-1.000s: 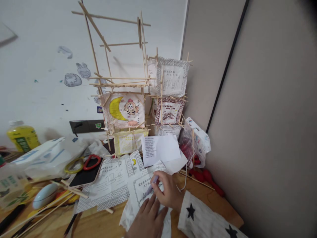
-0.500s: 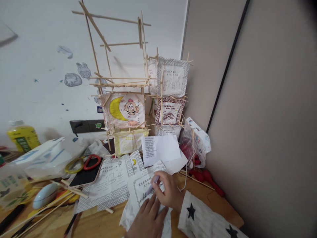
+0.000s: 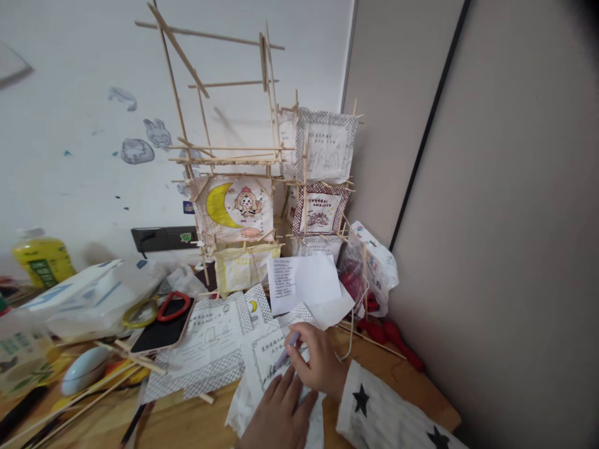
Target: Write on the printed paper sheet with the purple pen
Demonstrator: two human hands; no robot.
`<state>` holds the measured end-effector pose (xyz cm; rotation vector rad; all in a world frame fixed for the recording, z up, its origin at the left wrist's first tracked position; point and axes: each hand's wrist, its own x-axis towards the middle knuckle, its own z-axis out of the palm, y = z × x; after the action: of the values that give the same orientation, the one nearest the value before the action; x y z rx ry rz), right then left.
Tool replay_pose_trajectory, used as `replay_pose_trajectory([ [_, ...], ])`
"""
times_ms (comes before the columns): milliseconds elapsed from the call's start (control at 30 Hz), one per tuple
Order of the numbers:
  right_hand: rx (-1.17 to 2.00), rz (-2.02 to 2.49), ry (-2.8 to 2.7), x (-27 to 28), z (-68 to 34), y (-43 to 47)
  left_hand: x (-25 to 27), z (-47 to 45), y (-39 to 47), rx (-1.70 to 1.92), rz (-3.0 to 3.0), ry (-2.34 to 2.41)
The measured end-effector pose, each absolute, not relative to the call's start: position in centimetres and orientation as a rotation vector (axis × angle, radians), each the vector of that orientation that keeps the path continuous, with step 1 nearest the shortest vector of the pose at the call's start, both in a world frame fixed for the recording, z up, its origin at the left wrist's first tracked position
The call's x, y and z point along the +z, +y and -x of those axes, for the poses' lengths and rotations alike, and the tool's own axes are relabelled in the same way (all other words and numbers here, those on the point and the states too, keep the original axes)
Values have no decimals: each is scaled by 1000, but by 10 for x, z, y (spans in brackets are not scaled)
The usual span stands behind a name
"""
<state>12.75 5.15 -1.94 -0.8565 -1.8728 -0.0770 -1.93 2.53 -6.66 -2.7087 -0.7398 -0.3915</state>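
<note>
My right hand (image 3: 314, 362) pinches a light purple pen (image 3: 289, 350), tilted with its lower end at the drawing on a thin white sheet (image 3: 257, 380). That sheet carries handwritten characters, a patterned border and dark drawn lines; its lower part is creased. My left hand (image 3: 279, 413) lies flat on the sheet with fingers stretched out, just below the pen. The pen's tip is hidden by my left fingers. To the left lies a paper with a drawn sailboat (image 3: 210, 340) and cross-hatched border.
Behind the sheets stands a wooden stick frame (image 3: 234, 162) with drawn paper panels. A written note (image 3: 306, 284) leans against it. At left are scissors (image 3: 174, 305), a dark phone (image 3: 161, 330), loose sticks (image 3: 93, 393), a blue-white oval object (image 3: 85, 370) and a yellow bottle (image 3: 44, 257).
Hardly anything differs. Both hands and the pen stay at nearly the same spot on the sheet, and the view has shifted very slightly.
</note>
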Motion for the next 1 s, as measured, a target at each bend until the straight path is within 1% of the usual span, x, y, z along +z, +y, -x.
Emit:
replay_pose_trajectory([
  [133,-107,847,-1869,-19,-128,51,-64,19,25,-343,2721,-738],
  [300,-134,862,-1862,-19,-128,50,-67,21,27,-401,2720,-739],
  [600,-91,896,-1868,-18,-128,53,-71,22,27,-450,2707,-726],
  [800,-187,823,-1865,-18,-127,50,-68,21,29,-450,2735,-720],
  [1000,-200,836,-1865,-16,-128,50,-68,20,27,-432,2715,-735],
])
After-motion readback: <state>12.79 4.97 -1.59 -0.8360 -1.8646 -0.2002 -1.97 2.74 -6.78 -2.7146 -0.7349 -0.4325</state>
